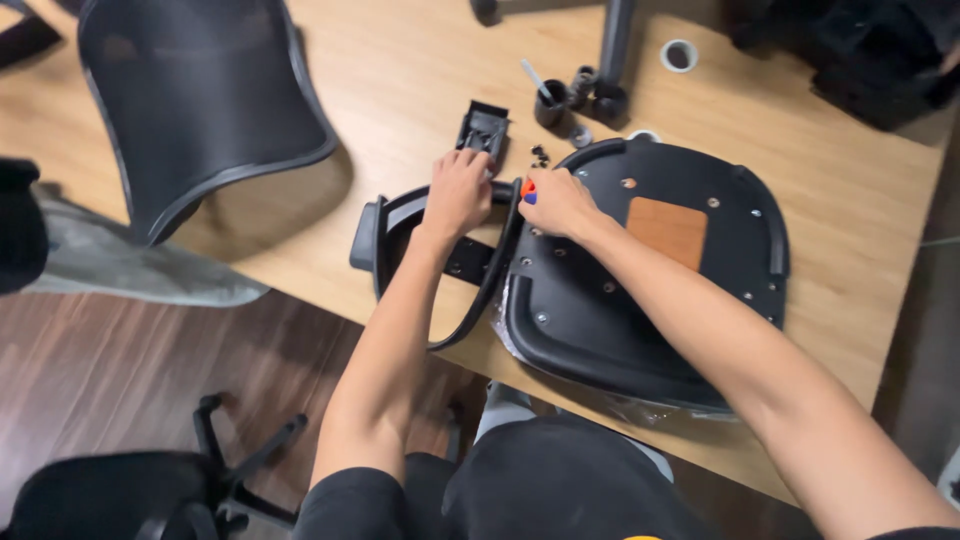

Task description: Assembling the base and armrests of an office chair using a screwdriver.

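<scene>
A light wooden table [400, 60] stands over dark plank flooring [130, 370]. Frame centre: 1 upturned seat base [640, 290], 1 armrest [400, 235] beside it, 1 mesh backrest [200, 100] upper left. Left hand [457, 192] presses the armrest, fingers together; right hand [556, 203] grips 1 orange-handled tool [527, 189]

A light wooden table [400, 60] carries everything. The upturned black seat base [650, 290] lies near its front edge (partly overhanging it). Left of the seat lies a curved black armrest [400, 235]; far left, a mesh chair back [200, 100]. Behind the seat sit a small black bracket [483, 128], loose screws [540, 154] and a tape roll [679, 55].
</scene>
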